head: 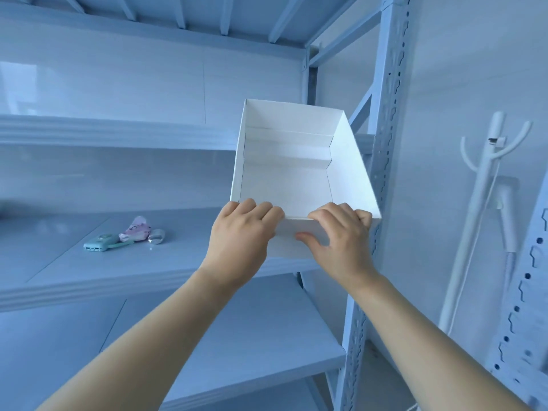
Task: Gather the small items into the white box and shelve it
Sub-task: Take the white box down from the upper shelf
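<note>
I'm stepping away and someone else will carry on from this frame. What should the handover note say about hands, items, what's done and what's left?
Left hand and right hand: both grip the near wall of the white box, fingers over the rim.
Box: empty, tilted toward the camera, at the shelf's right end.
Small items: teal gadget, pink packet and silver piece lie together on the shelf, left of the box.
Done: box in hand.
Left: put all three in, then shelve the box.

One box [350, 173], three small items [130, 237]
</note>
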Demonstrator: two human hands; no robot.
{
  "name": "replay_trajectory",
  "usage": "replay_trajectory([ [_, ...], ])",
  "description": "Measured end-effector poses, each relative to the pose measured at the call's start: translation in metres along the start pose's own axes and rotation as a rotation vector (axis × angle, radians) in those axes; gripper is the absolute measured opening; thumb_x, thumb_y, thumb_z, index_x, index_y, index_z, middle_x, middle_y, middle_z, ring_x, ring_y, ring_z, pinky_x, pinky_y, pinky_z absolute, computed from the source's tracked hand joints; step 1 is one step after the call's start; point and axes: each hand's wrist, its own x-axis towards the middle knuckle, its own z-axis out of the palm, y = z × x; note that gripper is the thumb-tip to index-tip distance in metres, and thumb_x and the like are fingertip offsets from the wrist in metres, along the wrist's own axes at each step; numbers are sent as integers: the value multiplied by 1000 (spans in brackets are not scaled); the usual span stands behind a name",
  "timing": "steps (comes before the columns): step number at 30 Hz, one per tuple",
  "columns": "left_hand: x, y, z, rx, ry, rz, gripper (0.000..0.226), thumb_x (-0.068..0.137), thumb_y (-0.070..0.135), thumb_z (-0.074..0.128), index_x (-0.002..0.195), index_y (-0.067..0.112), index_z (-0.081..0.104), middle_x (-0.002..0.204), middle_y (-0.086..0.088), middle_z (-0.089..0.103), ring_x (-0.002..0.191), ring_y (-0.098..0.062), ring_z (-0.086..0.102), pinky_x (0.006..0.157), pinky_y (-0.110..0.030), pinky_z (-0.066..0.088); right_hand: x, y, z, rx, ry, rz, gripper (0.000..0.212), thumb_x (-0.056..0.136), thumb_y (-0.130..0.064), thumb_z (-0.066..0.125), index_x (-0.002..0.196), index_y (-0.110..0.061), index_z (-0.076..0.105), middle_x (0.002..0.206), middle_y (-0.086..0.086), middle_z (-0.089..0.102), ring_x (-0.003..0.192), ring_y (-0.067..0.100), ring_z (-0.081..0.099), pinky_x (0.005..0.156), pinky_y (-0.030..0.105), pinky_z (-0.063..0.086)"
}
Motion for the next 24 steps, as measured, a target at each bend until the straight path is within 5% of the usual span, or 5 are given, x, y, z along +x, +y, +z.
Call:
replay_trajectory([
  [11, -33, -20, 11, -22, -95, -51, 29, 60, 6, 81, 81, 12, 62, 66, 1, 61, 59, -25, 52, 55, -31, 39, -24, -17, 31, 63, -99, -4, 32, 63, -27, 84, 81, -16, 59, 75, -5, 60, 75, 12, 44, 69, 24, 15],
  [24, -67, -78, 60, -32, -217, -109, 35, 56, 6, 84, 82, 11, 62, 65, 1, 62, 58, -25, 52, 56, -30, 36, -43, -40, 109, 99, -243, 34, 37, 61, -30, 84, 85, -15, 60, 77, -4, 60, 70, 22, 55, 69, 26, 20],
])
